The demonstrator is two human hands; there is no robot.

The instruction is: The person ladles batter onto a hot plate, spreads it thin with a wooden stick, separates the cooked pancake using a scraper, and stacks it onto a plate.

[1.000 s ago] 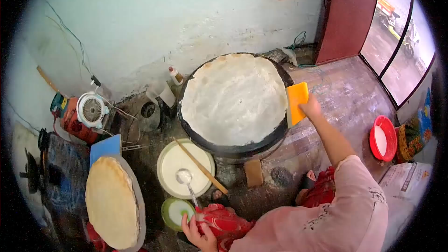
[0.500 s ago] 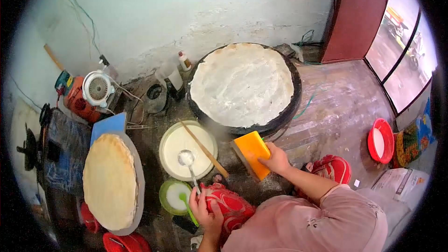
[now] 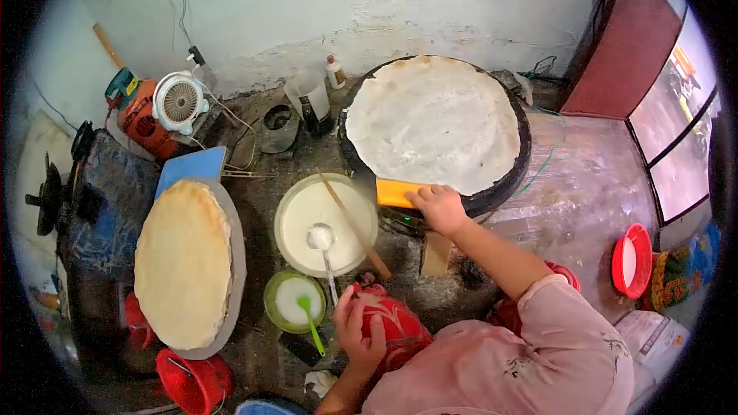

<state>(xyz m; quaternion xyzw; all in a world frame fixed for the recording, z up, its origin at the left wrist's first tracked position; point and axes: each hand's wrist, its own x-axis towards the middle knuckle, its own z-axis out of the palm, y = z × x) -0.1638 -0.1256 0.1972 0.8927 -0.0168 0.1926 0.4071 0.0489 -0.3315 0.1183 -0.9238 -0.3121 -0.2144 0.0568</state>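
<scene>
A yellow scraper is gripped in my right hand, at the front edge of the round dark griddle. A large thin white pancake covers most of the griddle's top. My left hand is closed at the handle end of a metal ladle; its bowl rests in a wide basin of pale batter. A wooden stick lies across that basin. Just below it stands a green bowl of white liquid holding a green spatula.
On the left, a stack of finished pancakes lies on a round board. Behind it are a small blower, a clear jug and a bottle. Red buckets stand lower left; a red basin sits at right.
My right hand has raised the scraper to the griddle's front edge and turned it nearly level. The view has shifted; the ladle stays in the batter basin.
</scene>
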